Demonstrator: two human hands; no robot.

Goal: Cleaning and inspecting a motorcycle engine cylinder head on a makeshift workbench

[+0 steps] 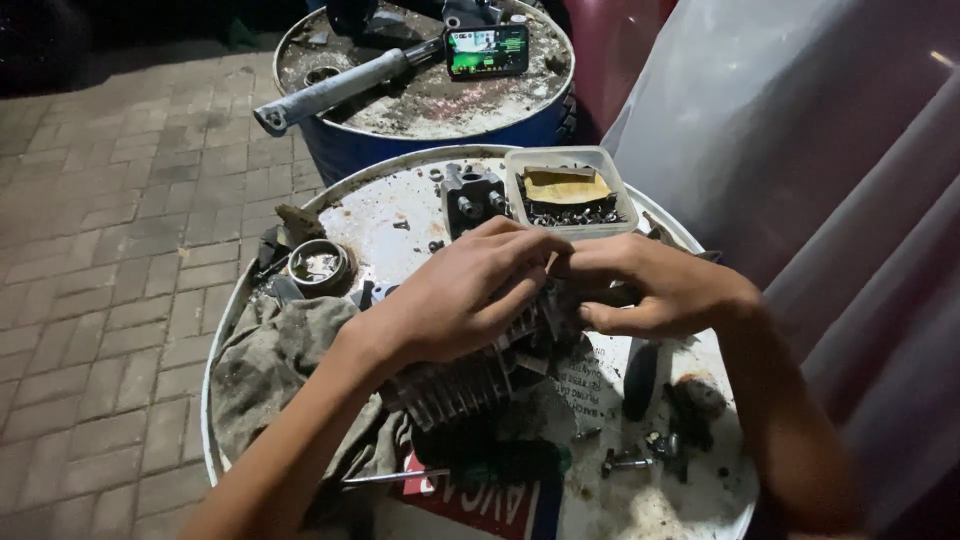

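A white drum top [400,215], stained and rusty, served as the table. On it lay a grey rag [270,360] at the left, a small round metal tin [318,266], a dark metal block [470,195], a clear plastic tub [570,190] of small hardware, a finned engine cylinder [455,385], a green-handled screwdriver [480,465] and loose bolts [630,460]. Behind stood a blue drum [340,150] carrying a grey tube [340,88] and a lit phone [487,50].

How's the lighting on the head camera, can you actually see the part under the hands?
Head view: harsh light from the camera's side brightens both hands and the white drum top; the finned metal part lies partly in their shadow; the pavement darkens toward the top; the phone screen glows.
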